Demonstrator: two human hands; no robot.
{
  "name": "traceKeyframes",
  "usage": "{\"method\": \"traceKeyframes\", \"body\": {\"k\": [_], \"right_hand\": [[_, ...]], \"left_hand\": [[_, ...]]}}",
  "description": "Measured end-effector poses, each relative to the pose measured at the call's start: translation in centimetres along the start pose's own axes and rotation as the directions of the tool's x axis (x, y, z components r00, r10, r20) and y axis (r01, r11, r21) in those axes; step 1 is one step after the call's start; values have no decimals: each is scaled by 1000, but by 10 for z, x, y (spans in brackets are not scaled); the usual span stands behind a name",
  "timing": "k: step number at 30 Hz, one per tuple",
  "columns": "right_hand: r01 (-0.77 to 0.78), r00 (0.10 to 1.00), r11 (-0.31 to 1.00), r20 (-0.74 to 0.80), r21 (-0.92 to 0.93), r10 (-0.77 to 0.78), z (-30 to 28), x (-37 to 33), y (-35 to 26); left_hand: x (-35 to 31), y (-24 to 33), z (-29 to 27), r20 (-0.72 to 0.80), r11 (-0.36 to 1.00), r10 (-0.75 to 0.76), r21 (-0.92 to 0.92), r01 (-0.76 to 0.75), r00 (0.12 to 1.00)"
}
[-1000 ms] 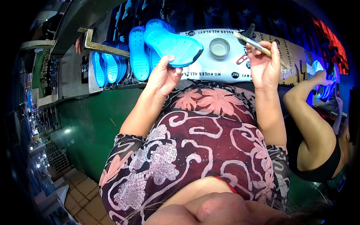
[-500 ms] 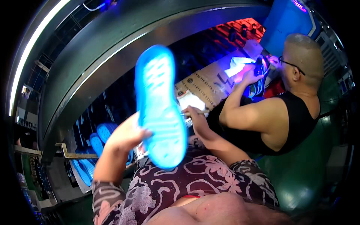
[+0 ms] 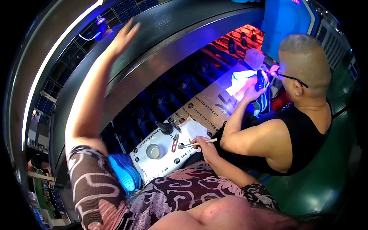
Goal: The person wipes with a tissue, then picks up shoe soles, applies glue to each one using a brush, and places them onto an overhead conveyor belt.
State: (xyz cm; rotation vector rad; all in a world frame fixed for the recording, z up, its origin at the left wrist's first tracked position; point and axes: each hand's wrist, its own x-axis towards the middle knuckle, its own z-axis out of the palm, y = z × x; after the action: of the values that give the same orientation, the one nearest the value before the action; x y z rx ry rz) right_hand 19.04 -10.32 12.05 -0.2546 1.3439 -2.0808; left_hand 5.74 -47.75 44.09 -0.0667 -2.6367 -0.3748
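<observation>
My left arm reaches up over the curved dark belt (image 3: 168, 21). My left hand (image 3: 123, 37) has its fingers stretched out, and nothing shows in it. Lower down, my right hand (image 3: 202, 146) holds a brush (image 3: 188, 145) by its pale handle, its bristles pointing left. The bristles are over a white printed sheet (image 3: 165, 168). On that sheet stands a round cup (image 3: 154, 151) with cloudy contents. A small red-handled tool (image 3: 174, 145) lies beside it, near a dark nozzle-shaped object (image 3: 165, 127). A folded white cloth (image 3: 194, 130) is just beyond my right hand.
Blue shoe soles (image 3: 125, 174) stand stacked below my left arm. At my right a co-worker (image 3: 283, 130) handles a shoe (image 3: 262, 94) and a white cloth under violet light. Printed cardboard (image 3: 205, 113) covers the ledge there. Orange-lit racks (image 3: 237, 40) glow further back.
The blue sole is gone from my left hand, which has moved up and left to the belt. My right hand keeps the brush, now slightly lower. The cup and tool have come into view.
</observation>
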Motion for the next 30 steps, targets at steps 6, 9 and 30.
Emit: {"method": "traceKeyframes", "body": {"k": [6,9,30], "right_hand": [[-50,996,998,75,26,48,7,5,-3],[-53,997,998,64,43,51,8,11,1],[-114,993,972,62,203,104,37,19,26]], "left_hand": [[-193,-166,-99,212,736,-671,308,603,711],[-256,-193,-118,102,568,-820,265,779,564],[-217,-82,-51,160,532,-764,-391,751,625]]}}
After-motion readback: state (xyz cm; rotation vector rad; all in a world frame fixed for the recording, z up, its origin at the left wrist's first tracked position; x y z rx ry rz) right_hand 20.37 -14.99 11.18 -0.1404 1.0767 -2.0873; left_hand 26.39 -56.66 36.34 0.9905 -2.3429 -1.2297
